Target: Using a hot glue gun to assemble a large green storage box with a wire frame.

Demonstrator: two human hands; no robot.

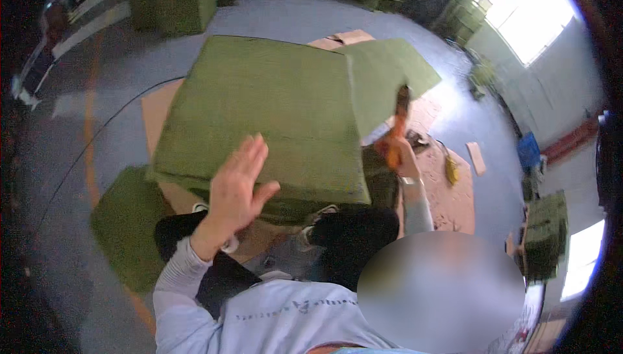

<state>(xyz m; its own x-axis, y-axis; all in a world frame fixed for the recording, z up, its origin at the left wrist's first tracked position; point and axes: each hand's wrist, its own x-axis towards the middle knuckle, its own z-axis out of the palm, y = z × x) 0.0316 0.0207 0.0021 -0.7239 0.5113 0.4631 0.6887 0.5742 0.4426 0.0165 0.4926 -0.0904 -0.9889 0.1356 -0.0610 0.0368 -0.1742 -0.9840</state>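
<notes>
A large green box-like block (272, 101) with a flat, cloth-like top stands in front of my knees. My left hand (239, 188) is over its near edge, fingers stretched out and thumb apart, holding nothing; whether it touches the surface I cannot tell. At the block's right side, my right hand (406, 158) is wrapped round an orange tool with a dark tip (397, 130), which points away from me. Motion blur hides the tool's exact kind. Behind the block's right edge lies a flat green panel (389, 72).
Brown cardboard (448, 198) covers the floor at the right, with a yellow object (451, 170) on it. Another green piece (130, 231) lies at the left. A dark cable (87, 149) crosses the grey floor. Green blocks (172, 0) stand at the back; a blue container (528, 151) is far right.
</notes>
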